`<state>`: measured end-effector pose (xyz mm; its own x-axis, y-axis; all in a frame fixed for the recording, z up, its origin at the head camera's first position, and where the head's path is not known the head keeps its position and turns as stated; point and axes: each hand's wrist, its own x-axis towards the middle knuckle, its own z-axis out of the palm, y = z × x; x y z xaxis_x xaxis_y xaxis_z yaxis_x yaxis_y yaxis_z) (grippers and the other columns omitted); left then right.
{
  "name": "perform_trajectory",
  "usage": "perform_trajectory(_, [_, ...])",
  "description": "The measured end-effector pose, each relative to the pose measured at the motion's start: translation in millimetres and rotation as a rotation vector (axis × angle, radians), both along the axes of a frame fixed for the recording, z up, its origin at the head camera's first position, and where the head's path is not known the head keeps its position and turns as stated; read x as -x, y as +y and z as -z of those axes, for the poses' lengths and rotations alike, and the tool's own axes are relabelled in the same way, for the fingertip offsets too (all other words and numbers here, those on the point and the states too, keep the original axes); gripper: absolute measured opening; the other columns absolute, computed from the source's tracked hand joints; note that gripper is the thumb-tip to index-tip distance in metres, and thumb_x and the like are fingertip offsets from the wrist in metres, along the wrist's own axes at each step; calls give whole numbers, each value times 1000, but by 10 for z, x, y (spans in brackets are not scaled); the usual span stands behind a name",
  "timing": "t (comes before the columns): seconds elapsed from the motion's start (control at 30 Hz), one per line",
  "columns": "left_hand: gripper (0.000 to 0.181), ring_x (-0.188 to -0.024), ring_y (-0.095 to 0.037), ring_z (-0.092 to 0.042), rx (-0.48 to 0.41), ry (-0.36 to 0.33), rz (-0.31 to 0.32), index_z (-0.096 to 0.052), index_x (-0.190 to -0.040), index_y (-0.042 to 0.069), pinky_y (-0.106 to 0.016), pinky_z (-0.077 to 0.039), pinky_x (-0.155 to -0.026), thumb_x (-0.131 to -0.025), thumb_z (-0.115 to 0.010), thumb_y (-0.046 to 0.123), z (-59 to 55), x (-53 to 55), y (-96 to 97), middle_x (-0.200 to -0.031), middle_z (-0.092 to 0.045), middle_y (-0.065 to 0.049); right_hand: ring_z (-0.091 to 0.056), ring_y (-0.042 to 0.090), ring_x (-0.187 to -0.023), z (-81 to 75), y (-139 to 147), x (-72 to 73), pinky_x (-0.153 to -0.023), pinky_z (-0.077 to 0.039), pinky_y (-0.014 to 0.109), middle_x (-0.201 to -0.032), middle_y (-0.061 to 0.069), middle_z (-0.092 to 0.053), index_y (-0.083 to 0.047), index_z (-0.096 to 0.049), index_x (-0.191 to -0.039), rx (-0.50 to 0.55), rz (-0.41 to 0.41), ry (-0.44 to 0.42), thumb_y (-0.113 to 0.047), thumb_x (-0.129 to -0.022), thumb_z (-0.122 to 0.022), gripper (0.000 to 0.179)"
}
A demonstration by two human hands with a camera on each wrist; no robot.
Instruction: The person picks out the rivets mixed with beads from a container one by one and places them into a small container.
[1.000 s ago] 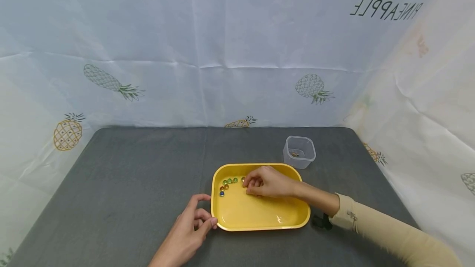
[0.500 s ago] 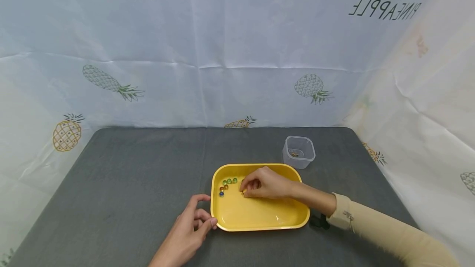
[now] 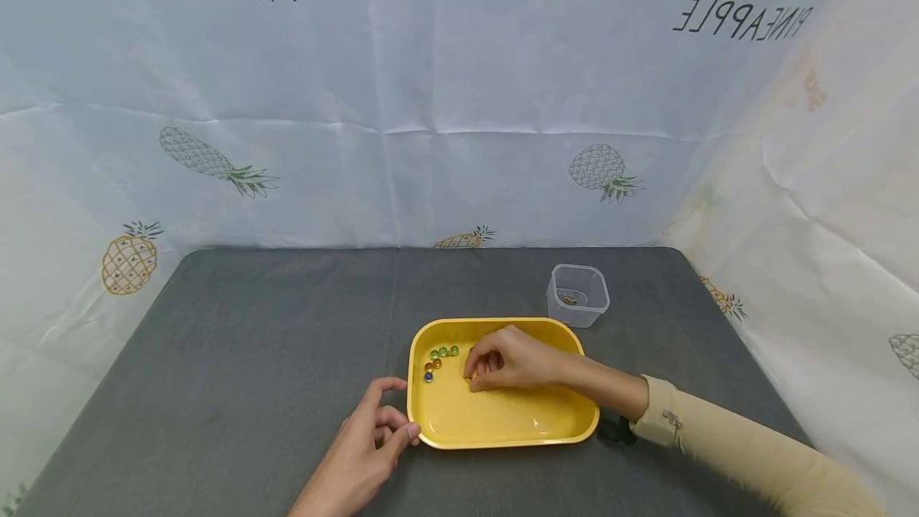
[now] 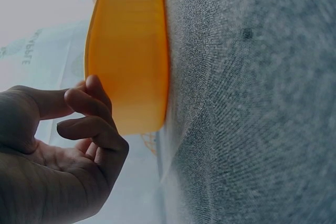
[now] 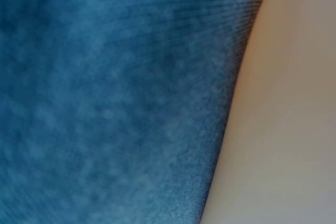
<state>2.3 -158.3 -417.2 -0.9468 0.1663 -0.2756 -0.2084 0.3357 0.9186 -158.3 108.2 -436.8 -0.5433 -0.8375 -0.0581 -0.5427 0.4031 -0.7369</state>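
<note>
In the head view, a yellow tray (image 3: pixel 502 425) lies on the grey table. My left hand (image 3: pixel 373 437) grips its near left corner, thumb on the rim and index finger along the outer wall. The left wrist view has the same left hand (image 4: pixel 79 140) with bent fingers at the tray wall (image 4: pixel 131 56). Over the tray floor, my right hand (image 3: pixel 513 361) pinches a small amber marble (image 3: pixel 470 378), mostly hidden by the fingertips. Left of it, green marbles (image 3: pixel 443 351), amber marbles (image 3: pixel 437 363) and a blue marble (image 3: pixel 428 377) form a curved row.
Behind the tray's far right corner stands a clear plastic box (image 3: pixel 578 309) with a few small amber pieces inside. A white pineapple-print cloth (image 3: pixel 459 182) hangs around the table. The right wrist view holds only grey table cover (image 5: pixel 115 103) and a beige sleeve (image 5: pixel 283 119).
My right hand has shifted slightly left and toward me inside the tray, with the marble at its fingertips. The left hand and the row of marbles stay put.
</note>
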Motion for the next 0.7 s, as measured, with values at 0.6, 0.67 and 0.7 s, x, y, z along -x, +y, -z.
perform_trajectory(0.6, [56,-71,-21,-63,2,-23,2,-38,-151,2,-26,-44,-61,-107,-70,14,17,17,-9,-92,-72,-6,-57,-7,-71,-7,-1,-8,-68,-53,16,-82,-9,-72,-17,-82,-96,-12,0,68,-11,-95,-82,7])
perform_trajectory(0.67, [56,-71,-21,-63,1,-23,2,-38,-151,2,-26,-44,-61,-107,-70,14,17,17,-9,-92,-72,-6,-57,-7,-71,-12,0,-12,-68,-53,15,-82,-9,-72,-18,-82,-96,-14,4,64,-10,-95,-82,8])
perform_trajectory(0.7, [56,-71,-21,-63,1,-23,1,-38,-151,2,-26,-44,-61,-107,-70,14,17,17,-8,-92,-72,-6,-57,-6,-70,-14,1,-13,-68,-53,16,-82,-9,-72,-18,-82,-96,-15,4,61,-9,-95,-82,9])
